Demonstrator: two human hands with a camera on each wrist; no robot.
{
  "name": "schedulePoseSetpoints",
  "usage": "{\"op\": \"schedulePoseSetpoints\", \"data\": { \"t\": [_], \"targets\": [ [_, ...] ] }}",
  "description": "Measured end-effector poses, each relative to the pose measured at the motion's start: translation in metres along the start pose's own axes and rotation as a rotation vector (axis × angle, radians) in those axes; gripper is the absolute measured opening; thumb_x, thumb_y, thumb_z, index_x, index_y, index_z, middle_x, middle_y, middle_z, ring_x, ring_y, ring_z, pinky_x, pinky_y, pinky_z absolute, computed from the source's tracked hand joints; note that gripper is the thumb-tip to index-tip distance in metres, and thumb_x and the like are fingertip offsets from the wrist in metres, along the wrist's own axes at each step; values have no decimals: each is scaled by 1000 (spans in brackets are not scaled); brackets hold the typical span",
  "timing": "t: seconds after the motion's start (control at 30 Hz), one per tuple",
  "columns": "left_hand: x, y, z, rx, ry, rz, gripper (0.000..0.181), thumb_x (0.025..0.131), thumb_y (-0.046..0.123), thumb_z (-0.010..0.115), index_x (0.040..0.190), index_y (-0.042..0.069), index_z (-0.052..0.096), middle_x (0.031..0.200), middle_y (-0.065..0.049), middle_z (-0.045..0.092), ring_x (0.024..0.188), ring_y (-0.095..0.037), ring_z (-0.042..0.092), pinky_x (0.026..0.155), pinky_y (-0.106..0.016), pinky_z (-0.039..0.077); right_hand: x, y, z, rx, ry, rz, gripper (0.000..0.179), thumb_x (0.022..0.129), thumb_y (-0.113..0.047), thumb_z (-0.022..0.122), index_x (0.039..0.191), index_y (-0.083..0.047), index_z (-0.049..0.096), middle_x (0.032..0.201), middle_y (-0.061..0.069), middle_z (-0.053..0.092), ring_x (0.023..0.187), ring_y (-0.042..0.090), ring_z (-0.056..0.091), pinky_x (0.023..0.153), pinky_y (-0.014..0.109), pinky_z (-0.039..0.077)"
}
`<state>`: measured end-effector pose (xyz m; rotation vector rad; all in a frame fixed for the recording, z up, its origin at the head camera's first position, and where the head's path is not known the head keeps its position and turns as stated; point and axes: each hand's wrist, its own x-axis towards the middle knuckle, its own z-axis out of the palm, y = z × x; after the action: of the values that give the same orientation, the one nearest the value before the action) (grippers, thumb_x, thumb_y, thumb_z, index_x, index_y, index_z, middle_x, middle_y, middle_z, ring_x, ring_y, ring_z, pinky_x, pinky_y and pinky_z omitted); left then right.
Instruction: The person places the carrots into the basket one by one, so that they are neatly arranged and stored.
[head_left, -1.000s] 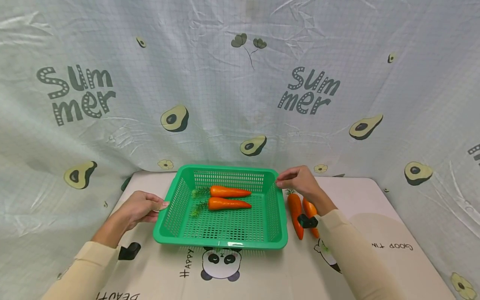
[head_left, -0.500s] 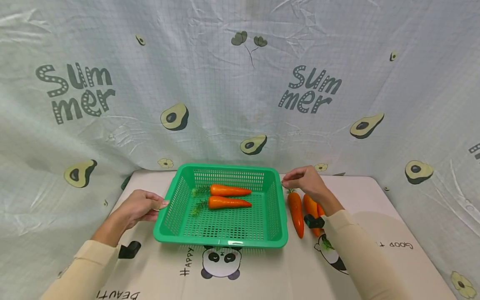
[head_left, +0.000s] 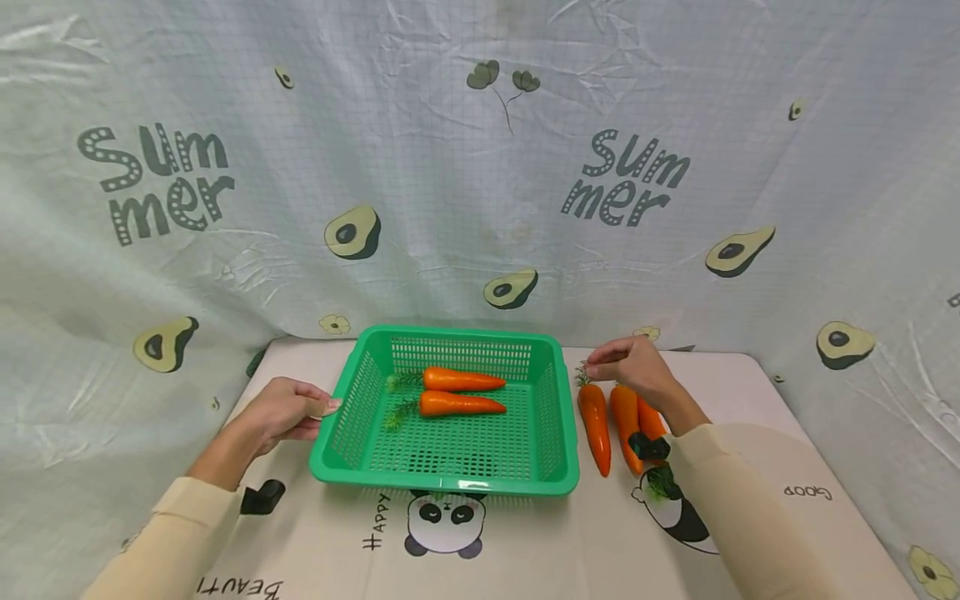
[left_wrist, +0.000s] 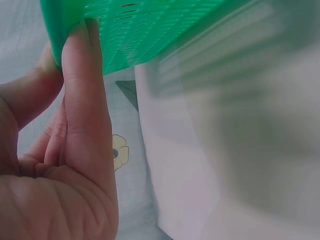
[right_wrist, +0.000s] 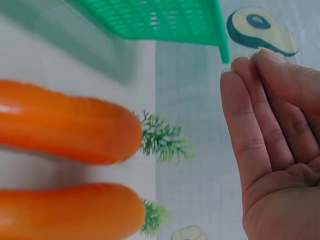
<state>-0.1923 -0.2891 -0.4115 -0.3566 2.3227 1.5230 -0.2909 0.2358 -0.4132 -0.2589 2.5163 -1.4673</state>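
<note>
My left hand pinches the left rim of a green plastic basket between thumb and fingers. The left wrist view shows the fingers against the basket's slotted side. Two carrots with leafy green tops lie in the basket, an upper carrot and a lower carrot. My right hand is off the basket, bent fingers near the thumb, holding nothing. Below it, right of the basket, lie a carrot, a second carrot and a third carrot, partly hidden by the wrist camera.
The pale table carries printed pandas and lettering. A green leafy tuft shows beside my right sleeve. Behind the table hangs a grey-white curtain with avocado prints. A black wrist camera sits by my left forearm.
My right hand has left the basket's right rim and moved rightward over the carrots on the table, uncovering more of them. My left hand still holds the left rim.
</note>
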Motion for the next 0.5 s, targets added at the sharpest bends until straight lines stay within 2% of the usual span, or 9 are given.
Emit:
{"op": "schedulePoseSetpoints", "data": {
  "t": [0.1, 0.17, 0.27, 0.5],
  "targets": [
    [0, 1, 0, -2, 0, -1, 33, 99, 16, 73, 117, -10, 66, 75, 2, 69, 65, -9, 68, 64, -27, 63, -2, 6, -4, -12, 7, 6, 26, 93, -16, 79, 110, 3, 77, 95, 0, 80, 89, 19, 75, 93, 44, 61],
    [0, 1, 1, 1, 6, -6, 33, 99, 16, 73, 118, -10, 66, 76, 2, 69, 65, -9, 67, 64, -27, 64, -3, 9, -7, -19, 11, 11, 25, 93, -16, 79, 110, 2, 77, 96, 2, 80, 92, 27, 76, 96, 50, 60],
    [0, 0, 1, 9, 8, -8, 34, 99, 16, 72, 118, -11, 66, 76, 1, 68, 65, -10, 67, 65, -28, 64, -5, 14, -11, -32, 22, 14, 24, 93, -15, 77, 110, 2, 77, 97, 4, 80, 99, 37, 74, 99, 53, 59],
    [0, 0, 1, 3, 12, -14, 33, 99, 16, 73, 118, -11, 66, 76, 1, 70, 65, -10, 68, 65, -30, 64, -9, 24, -19, -65, 38, 18, 22, 93, -15, 77, 108, 0, 78, 96, 2, 80, 95, 27, 75, 95, 42, 60]
  ]
}}
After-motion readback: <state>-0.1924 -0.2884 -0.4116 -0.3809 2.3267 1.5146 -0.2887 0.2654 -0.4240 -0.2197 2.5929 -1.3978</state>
